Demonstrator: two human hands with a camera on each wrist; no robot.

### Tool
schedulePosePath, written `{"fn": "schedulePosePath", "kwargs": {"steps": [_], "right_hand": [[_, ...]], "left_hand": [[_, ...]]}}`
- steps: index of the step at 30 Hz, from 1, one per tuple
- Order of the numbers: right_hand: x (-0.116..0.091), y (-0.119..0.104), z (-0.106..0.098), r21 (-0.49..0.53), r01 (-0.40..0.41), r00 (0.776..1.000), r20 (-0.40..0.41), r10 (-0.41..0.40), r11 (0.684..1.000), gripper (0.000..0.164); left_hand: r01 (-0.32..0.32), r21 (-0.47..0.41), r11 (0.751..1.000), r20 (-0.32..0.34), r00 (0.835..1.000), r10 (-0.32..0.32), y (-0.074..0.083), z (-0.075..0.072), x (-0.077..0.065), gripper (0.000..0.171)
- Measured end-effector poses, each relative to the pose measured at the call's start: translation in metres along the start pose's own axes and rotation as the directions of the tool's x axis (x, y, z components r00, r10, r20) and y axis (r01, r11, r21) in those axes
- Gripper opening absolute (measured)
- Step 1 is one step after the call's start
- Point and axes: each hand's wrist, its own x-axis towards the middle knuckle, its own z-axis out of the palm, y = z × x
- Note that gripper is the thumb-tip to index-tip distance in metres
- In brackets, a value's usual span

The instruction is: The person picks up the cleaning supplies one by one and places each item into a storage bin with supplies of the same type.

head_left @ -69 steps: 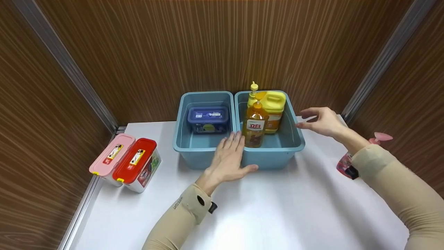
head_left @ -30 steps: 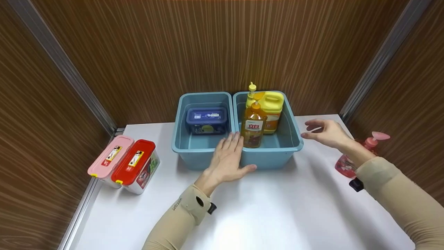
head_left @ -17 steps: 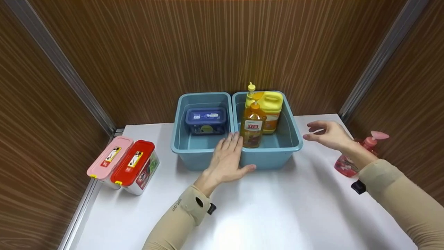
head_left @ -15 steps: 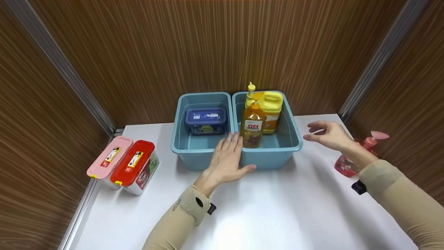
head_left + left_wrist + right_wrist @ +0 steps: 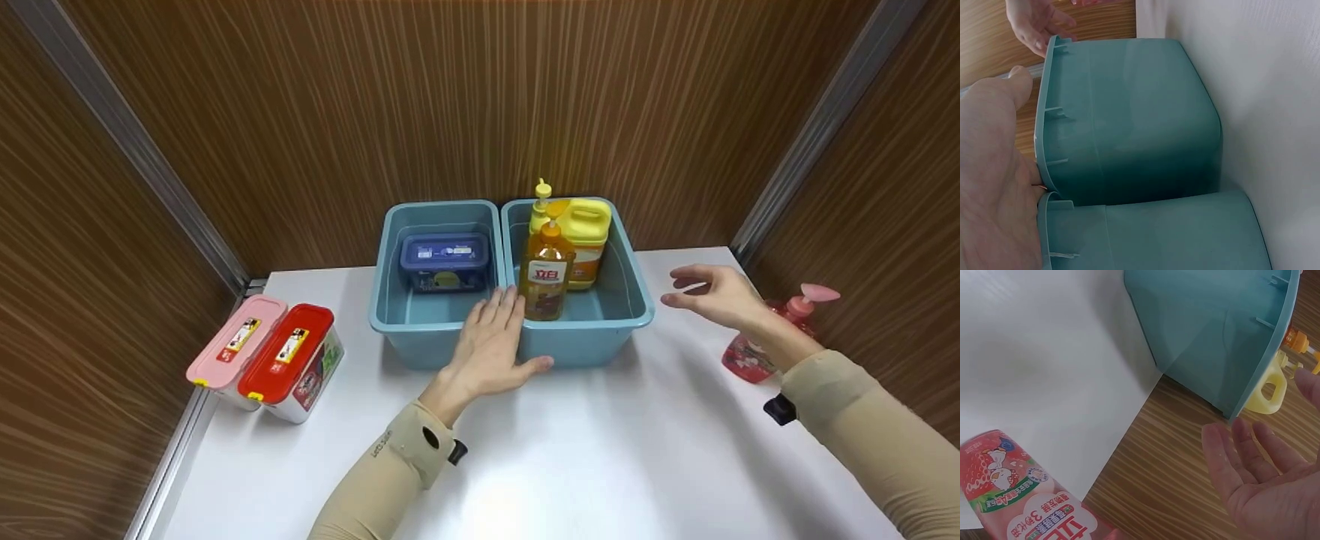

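Observation:
My left hand [image 5: 487,352] lies flat, fingers straight, over the front rims where the left blue bin [image 5: 424,346] and right blue bin [image 5: 581,345] meet. To the right of the bins, my right hand [image 5: 712,296] is raised with nothing in it, fingers loosely bent and thumb apart. Inside the left bin sits a dark blue lidded tub [image 5: 445,262]. The right bin holds an amber pump bottle of dish soap [image 5: 547,289], a yellow jug [image 5: 589,232] and a yellow pump bottle [image 5: 543,191], mostly hidden behind the amber one.
A red pump bottle [image 5: 1027,489] stands on the white table [image 5: 585,450] at the right, partly behind my right wrist. At the left are a pink-lidded tub [image 5: 238,341] and a red-lidded tub [image 5: 289,352], side by side. Wood-grain panels [image 5: 450,97] enclose the back and sides.
My right hand has drawn back from the right bin's side rim, moving right and slightly toward me. My left hand has stayed on the front rims.

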Motion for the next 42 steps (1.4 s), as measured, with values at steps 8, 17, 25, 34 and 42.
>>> {"fn": "schedulePosePath", "kwargs": {"steps": [8, 17, 25, 34, 42], "right_hand": [[-0.004, 0.006, -0.003, 0.009, -0.004, 1.0, -0.016, 0.004, 1.0, 0.076], [-0.01, 0.013, -0.005, 0.012, -0.005, 1.0, -0.027, 0.005, 1.0, 0.073], [-0.015, 0.018, -0.009, -0.003, -0.001, 0.999, -0.043, 0.001, 1.0, 0.069], [-0.021, 0.024, -0.011, 0.002, -0.015, 0.999, -0.052, 0.015, 1.0, 0.07], [-0.028, 0.028, -0.016, 0.006, -0.01, 0.996, -0.087, 0.01, 1.0, 0.067]], "left_hand": [[0.002, 0.008, 1.0, 0.004, 1.0, -0.002, 0.0, 0.001, 0.001, 0.112], [-0.005, 0.015, 1.0, 0.003, 1.0, 0.005, -0.001, 0.001, 0.001, 0.114], [-0.004, -0.004, 1.0, 0.006, 1.0, 0.004, 0.0, 0.0, 0.0, 0.114], [-0.005, 0.001, 1.0, 0.004, 1.0, 0.005, -0.001, 0.0, 0.0, 0.115], [-0.006, -0.003, 1.0, -0.007, 1.0, 0.006, -0.001, 0.001, 0.0, 0.113]]}}
